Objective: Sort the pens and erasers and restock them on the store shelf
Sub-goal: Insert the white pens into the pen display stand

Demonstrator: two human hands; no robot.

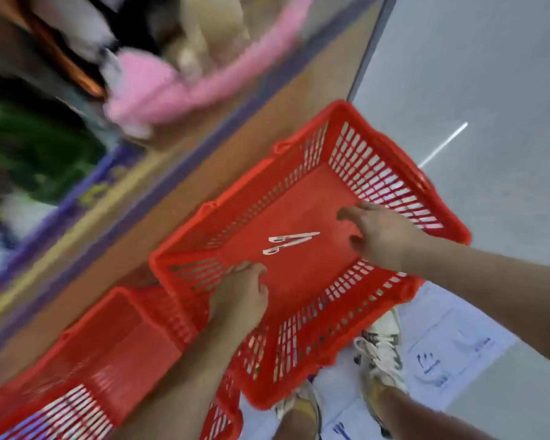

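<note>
Blurring smears the shelf goods at 11 o'clock, where only a pink plush shape (pixel 146 90) can be made out. A second red basket (pixel 86 350) is cut off at 8 o'clock. Two slim white pens (pixel 289 242) lie side by side on the floor of the red slotted plastic basket (pixel 391 182). At their 3 o'clock the right hand (pixel 381 236) hovers, loose-fingered and holding nothing. At 7 o'clock the left hand (pixel 240 293) curls against the basket wall; I cannot tell what it grips.
</note>
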